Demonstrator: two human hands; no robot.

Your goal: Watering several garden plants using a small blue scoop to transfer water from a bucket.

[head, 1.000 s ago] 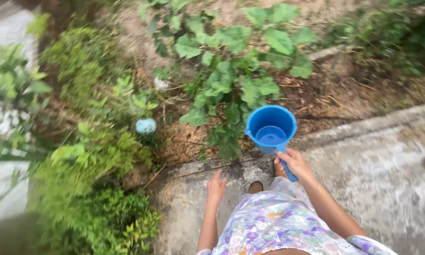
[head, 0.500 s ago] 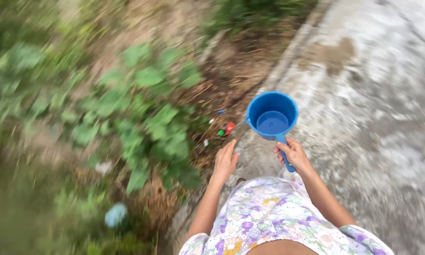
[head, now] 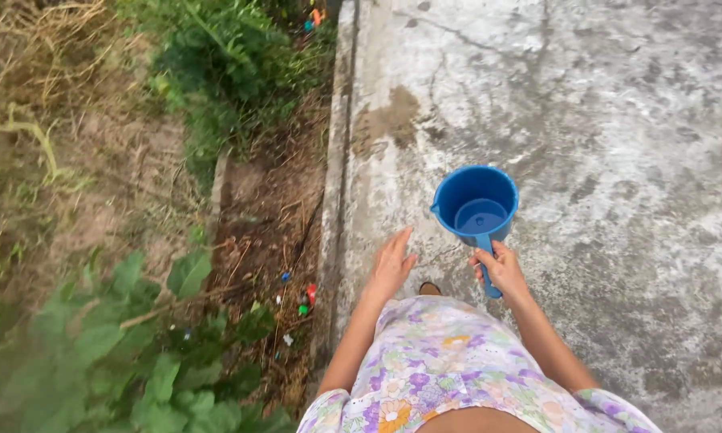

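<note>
Head view: looking straight down at 2 bare hands over an outdoor slab.
Concrete slab (head: 618, 120): grey, mottled and cracked, spread under and ahead of both hands and out past the right one, with 1 brown damp patch ahead of the left hand.
Garden strip (head: 120, 160): bare soil, dry grass and green shrubs to the left of the left hand, past the slab's raised kerb.
Broad-leaved plant (head: 136, 345): low and to the left of the left hand, near the person's body.
Floral dress (head: 449, 369): white with purple and orange flowers, just behind both wrists.
Blue dipper (head: 476, 207): round plastic scoop with 1 straight handle, held upright just ahead of the right hand, mouth up, a little water in the bottom.
Right hand (head: 501, 271): clenched around the dipper's handle, thumb on top.
Left hand (head: 391, 267): released, fingers straight and together, holding nothing, hanging beside the right hand and apart from the dipper.
Litter (head: 307, 295): a few small red, blue and white scraps on the soil just left of the left hand.
</note>
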